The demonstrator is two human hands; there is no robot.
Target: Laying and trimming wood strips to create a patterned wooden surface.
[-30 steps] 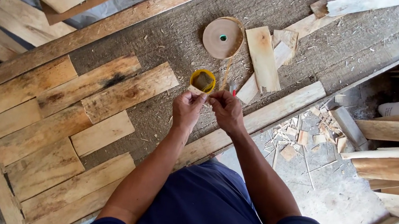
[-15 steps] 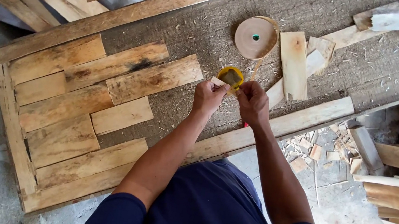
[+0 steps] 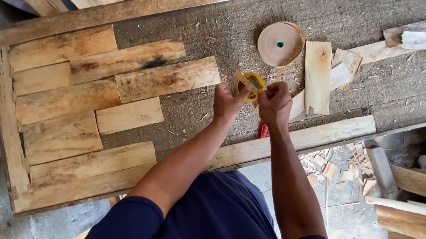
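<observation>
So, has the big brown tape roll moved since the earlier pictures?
No. The brown tape roll still lies right beside the short plank, on its left; only the camera shifted.

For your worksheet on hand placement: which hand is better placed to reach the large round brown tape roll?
Probably the right hand: it sits nearer the large round brown tape roll; the left hand is farther away.

Both forearms extended forward, converging just below the small yellow tape roll (image 3: 251,85); left hand (image 3: 228,103) pinching it; right hand (image 3: 275,103) fisted, touching it.
</observation>
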